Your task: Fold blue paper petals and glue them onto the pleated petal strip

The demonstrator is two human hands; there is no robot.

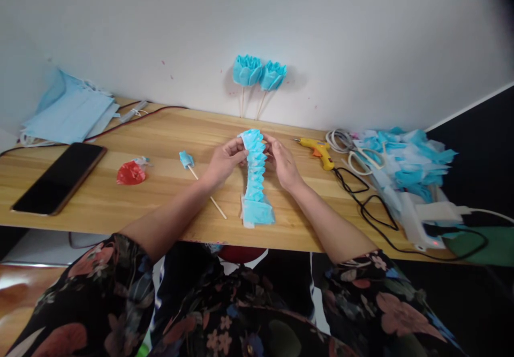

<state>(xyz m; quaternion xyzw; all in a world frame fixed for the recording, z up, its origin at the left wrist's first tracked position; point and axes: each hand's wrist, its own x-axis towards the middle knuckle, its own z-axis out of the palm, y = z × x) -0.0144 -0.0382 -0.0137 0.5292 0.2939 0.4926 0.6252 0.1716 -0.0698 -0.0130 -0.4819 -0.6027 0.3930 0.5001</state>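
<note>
A pleated strip of light-blue fabric (255, 172) runs from between my hands down toward the table's front, where its flat end lies on the wood. My left hand (226, 160) grips the strip's upper left edge between thumb and fingers. On the opposite edge, my right hand (284, 163) holds it too, with some fingertips hidden behind the folds. Just left of the strip, partly behind my left forearm, lies a thin wooden stick (217, 207) with a small blue wrapped tip (186, 159).
Two blue fabric flowers (247, 70) on sticks lean against the wall. A yellow glue gun (317, 151), power strip (420, 223) and heap of blue scraps (417, 159) lie right. Leftward are a phone (60, 177), red crumpled wrapper (131, 173) and face masks (72, 108).
</note>
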